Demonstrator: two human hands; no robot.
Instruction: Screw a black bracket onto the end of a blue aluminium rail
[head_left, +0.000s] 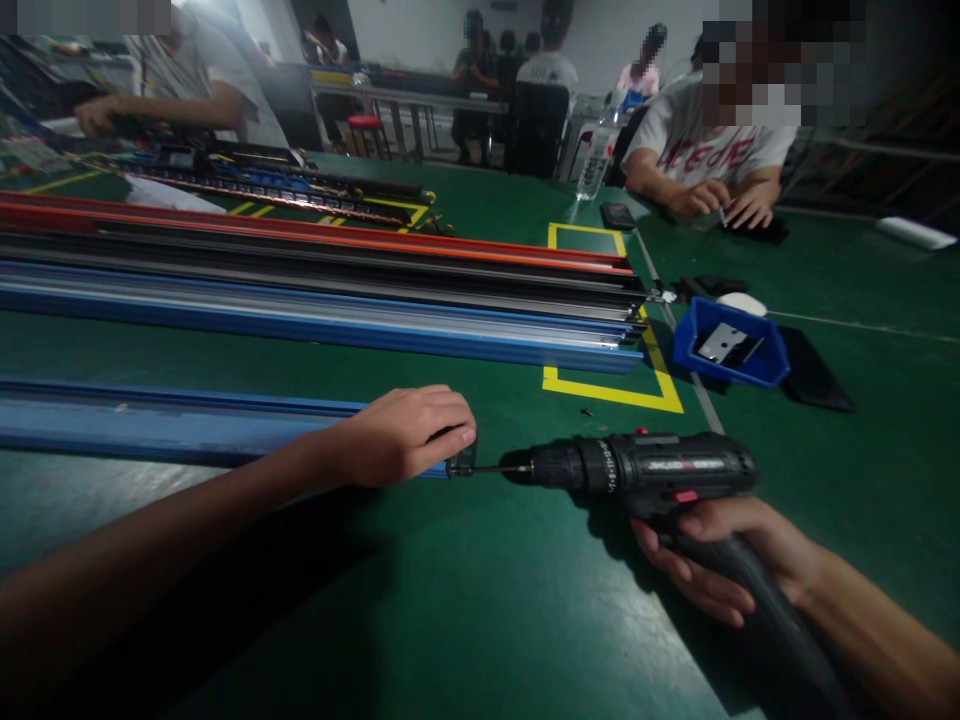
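My left hand (409, 435) is closed round the right end of a long blue rail (187, 425) that lies on the green table. A small dark end piece (463, 455) shows at the rail's tip, just under my fingers. My right hand (720, 560) grips the handle of a black cordless drill (645, 465) with a red trigger, its body lying level. The drill's long thin bit (502, 468) points left and its tip meets the end piece. Whether a screw sits at the tip is too small to tell.
Behind the rail lie several blue, black and red rails (337, 285) side by side. A blue bin (731, 345) with metal plates stands right. A small screw (586, 412) lies on the table. A water bottle (596, 160) and a co-worker's hands (724, 205) are farther back.
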